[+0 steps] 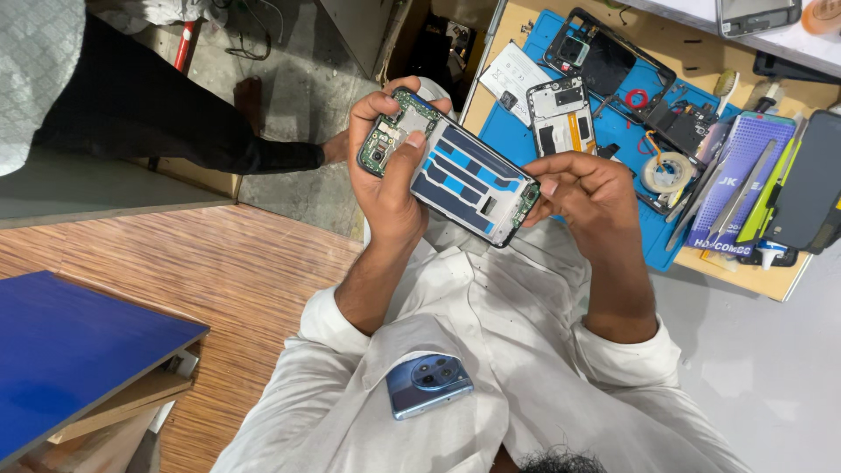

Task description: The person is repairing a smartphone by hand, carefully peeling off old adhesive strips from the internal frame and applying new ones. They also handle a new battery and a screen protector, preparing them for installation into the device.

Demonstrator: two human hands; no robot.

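A: The left hand [385, 180] is closed around the camera end of the opened phone frame [451, 166], with the thumb pressing on the bare circuit board [394, 131]. The right hand [587, 188] pinches the other end, at four o'clock from the first.

B: So the frame hangs in the air, over the lap and not over the bench [771, 280]?

A: Yes. I think a slip would drop it on the floor, and thumb pressure could bend the board.

B: And containers?

A: The shirt pocket [420, 355] holds a blue phone [427, 384], half out; leaning forward may tip it. At two o'clock, the blue repair mat [504, 131] carries another opened phone [561, 114], a back cover [600, 57] and a tape roll [663, 171].
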